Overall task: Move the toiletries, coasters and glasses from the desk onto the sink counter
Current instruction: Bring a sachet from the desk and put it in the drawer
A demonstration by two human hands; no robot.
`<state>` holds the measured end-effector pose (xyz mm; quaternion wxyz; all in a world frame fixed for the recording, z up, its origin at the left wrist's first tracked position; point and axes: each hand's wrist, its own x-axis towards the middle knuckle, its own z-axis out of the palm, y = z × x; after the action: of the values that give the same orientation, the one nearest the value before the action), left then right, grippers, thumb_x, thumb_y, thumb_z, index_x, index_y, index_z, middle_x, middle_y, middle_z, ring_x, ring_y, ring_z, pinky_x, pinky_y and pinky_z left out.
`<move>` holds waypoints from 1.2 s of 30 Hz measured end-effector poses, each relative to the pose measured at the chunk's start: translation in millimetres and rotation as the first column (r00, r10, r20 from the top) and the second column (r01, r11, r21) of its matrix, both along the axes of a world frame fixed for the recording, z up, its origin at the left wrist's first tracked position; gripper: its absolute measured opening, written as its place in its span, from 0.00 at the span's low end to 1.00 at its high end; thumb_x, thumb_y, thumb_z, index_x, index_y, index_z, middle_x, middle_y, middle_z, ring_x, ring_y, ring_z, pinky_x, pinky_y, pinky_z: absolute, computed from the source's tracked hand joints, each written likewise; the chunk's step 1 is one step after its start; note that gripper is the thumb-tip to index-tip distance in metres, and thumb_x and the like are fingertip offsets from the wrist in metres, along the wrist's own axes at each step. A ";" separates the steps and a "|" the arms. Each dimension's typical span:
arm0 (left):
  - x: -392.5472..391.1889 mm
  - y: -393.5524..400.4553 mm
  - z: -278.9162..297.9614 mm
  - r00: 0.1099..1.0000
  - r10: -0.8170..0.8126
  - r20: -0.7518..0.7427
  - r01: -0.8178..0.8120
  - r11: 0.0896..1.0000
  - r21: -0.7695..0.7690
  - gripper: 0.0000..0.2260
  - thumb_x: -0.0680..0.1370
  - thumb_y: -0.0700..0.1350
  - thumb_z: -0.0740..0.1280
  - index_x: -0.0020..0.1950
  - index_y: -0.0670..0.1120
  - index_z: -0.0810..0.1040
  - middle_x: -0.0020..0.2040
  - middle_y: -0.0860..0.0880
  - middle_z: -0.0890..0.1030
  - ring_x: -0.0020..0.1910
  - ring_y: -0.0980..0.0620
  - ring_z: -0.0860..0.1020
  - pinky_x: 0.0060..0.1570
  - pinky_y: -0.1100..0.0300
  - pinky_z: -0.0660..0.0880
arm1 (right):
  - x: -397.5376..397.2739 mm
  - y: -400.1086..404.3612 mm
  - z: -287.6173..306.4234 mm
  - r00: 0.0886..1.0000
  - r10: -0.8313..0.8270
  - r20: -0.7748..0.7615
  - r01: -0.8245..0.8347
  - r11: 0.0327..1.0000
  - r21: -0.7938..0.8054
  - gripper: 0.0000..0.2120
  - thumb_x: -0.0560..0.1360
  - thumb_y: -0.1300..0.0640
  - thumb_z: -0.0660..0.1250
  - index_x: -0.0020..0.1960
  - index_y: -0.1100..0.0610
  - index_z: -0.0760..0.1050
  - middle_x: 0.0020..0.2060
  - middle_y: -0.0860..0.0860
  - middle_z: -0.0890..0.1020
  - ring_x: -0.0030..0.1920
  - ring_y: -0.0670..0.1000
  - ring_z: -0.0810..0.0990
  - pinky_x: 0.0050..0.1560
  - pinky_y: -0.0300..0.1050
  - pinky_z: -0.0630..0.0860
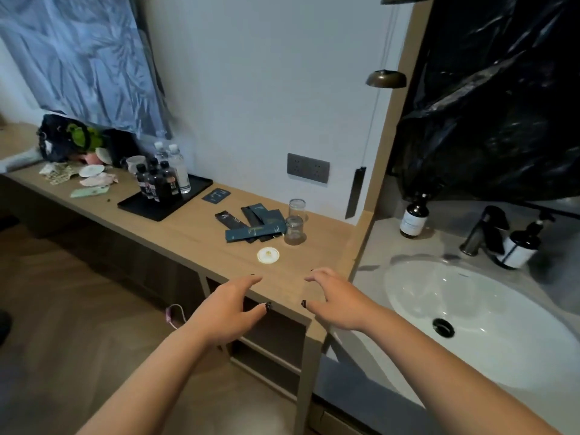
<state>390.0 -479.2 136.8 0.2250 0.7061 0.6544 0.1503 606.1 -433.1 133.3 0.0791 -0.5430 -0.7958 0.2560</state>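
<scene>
Several dark toiletry packets (255,222) lie in a loose pile on the wooden desk (194,233). A lone dark packet (216,195) lies further back. Two clear glasses stand right of the pile, one (297,209) behind the other (294,230). A round white coaster (268,255) lies in front of them. My left hand (227,312) and my right hand (334,301) hover over the desk's near corner, fingers spread and holding nothing. The grey sink counter (373,251) adjoins the desk on the right.
A white basin (470,309), a black tap (485,233), a brown bottle (414,218) and a pump bottle (522,244) occupy the counter. A black tray (147,205) with bottles, a mug and clutter sit at the desk's far left. A wall socket (308,168) is behind.
</scene>
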 end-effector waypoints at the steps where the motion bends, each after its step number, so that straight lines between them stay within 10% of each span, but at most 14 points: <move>1: -5.8 13.3 -0.3 1.000 0.014 0.013 -0.014 1.000 -0.009 0.28 0.77 0.54 0.66 0.75 0.54 0.61 0.74 0.54 0.66 0.68 0.54 0.70 0.67 0.57 0.68 | -6.6 15.4 -0.6 1.000 0.003 0.002 -0.003 1.000 -0.002 0.26 0.76 0.49 0.63 0.73 0.50 0.62 0.72 0.48 0.63 0.71 0.49 0.65 0.69 0.46 0.64; 19: -132.2 179.4 -39.8 0.986 0.060 0.158 -0.034 0.986 -0.161 0.28 0.77 0.53 0.66 0.75 0.58 0.59 0.73 0.51 0.67 0.45 0.59 0.80 0.54 0.58 0.78 | -136.1 176.0 -29.6 0.999 -0.040 0.022 0.042 0.994 -0.100 0.25 0.76 0.49 0.64 0.71 0.52 0.64 0.68 0.48 0.67 0.66 0.49 0.69 0.66 0.46 0.67; 25: -191.6 232.4 -50.9 0.975 -0.004 0.223 0.039 0.987 -0.154 0.26 0.78 0.51 0.65 0.75 0.57 0.60 0.74 0.52 0.64 0.70 0.52 0.68 0.68 0.54 0.67 | -193.4 212.6 -39.9 0.979 -0.204 0.006 0.203 0.968 -0.146 0.26 0.75 0.48 0.64 0.71 0.52 0.65 0.69 0.50 0.66 0.68 0.50 0.68 0.67 0.46 0.66; 36: -234.4 301.2 -83.2 0.970 -0.139 0.200 0.176 0.967 -0.186 0.24 0.78 0.48 0.64 0.74 0.54 0.64 0.72 0.53 0.68 0.70 0.55 0.67 0.68 0.57 0.67 | -245.0 239.2 -83.1 0.866 -0.486 -0.117 0.441 0.853 -0.280 0.22 0.76 0.53 0.66 0.69 0.53 0.68 0.67 0.50 0.69 0.62 0.51 0.73 0.57 0.39 0.67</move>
<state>155.6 -178.0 53.6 0.3668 0.7124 0.5840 0.1295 361.1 -193.9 50.2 0.1442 -0.6991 -0.5923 0.3737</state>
